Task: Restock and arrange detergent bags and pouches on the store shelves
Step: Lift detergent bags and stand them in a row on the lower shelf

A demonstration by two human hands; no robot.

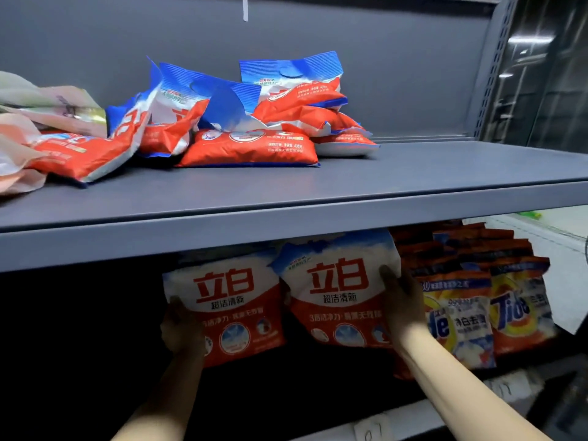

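Two red, white and blue detergent bags stand upright side by side on the lower shelf. My left hand [181, 329] grips the left bag [232, 300] at its left edge. The right bag [337, 291] is held at its right edge by my right hand [402, 300], thumb on its front. Right of them stand several orange and yellow Tide bags [477, 313]. On the upper shelf [413, 173] lies a loose pile of several red and blue detergent bags [251, 148], some flat, some leaning.
Pale pink pouches [28, 122] lie at the far left of the upper shelf. The shelf's grey front lip [286, 230] runs just above my hands. The lower shelf's left part is dark. A perforated upright post [490, 65] stands at the right.
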